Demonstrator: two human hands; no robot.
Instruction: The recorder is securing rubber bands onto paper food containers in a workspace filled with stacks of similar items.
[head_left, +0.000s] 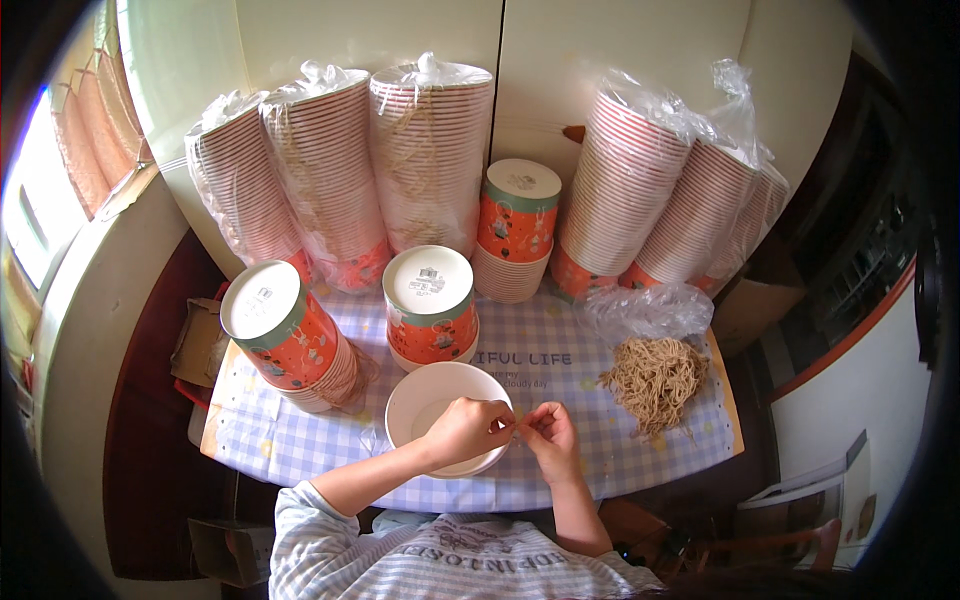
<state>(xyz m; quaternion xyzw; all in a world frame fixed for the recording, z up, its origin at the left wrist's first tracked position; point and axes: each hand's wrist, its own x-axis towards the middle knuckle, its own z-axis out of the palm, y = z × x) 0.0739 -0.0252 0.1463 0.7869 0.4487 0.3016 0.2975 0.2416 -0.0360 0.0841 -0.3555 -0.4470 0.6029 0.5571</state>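
A white paper bucket (404, 408) stands mouth up at the table's near edge, its pale inside showing. My left hand (466, 432) is over its right side, thumb and fingers pinched together. Just right of the rim, my right hand (552, 442) pinches too, and the fingertips of both hands meet. Whatever is between them is too small to make out. Behind the bucket, an orange and green paper bucket stack (432, 335) sits upside down. To the right lies a tangled heap of tan paper twine (656, 385), apart from both hands.
Tall bucket stacks in clear plastic, such as this one (430, 160), line the back wall. Shorter upside-down stacks stand at left (290, 335) and back middle (516, 230). A crumpled plastic bag (645, 310) lies behind the twine. A checked cloth (560, 465) covers the table.
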